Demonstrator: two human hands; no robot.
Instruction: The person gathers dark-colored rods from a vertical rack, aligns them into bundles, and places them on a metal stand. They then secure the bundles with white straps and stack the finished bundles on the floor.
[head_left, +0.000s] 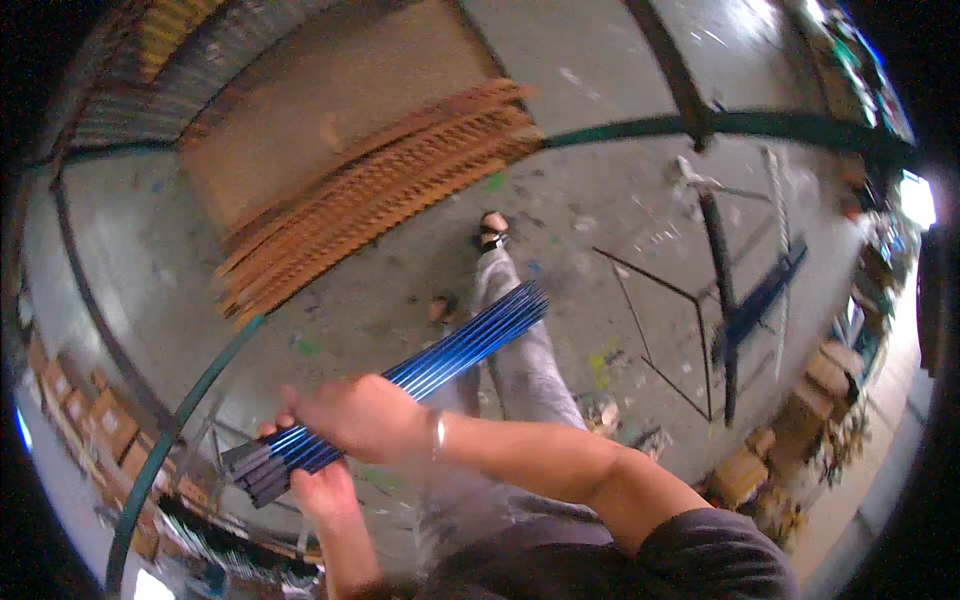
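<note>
A bundle of thin, shiny blue rods [460,346] with dark grey ends [262,474] slants across in front of my legs. My left hand [325,490] comes up from below and grips the bundle close to the grey ends. Over the top of the rods lies my right hand [370,415], smeared by motion, with a light band on its wrist. Its fingers cannot be made out clearly, so whether they close round the rods is not plain. The far ends of the rods fan slightly above my leg.
Stacked brown slatted strips [380,200] lie ahead on a brown board [330,110]. Green-and-dark metal frames [640,128] surround me. Another blue bundle [765,305] rests on a stand at the right. Cardboard boxes [110,420] line the left.
</note>
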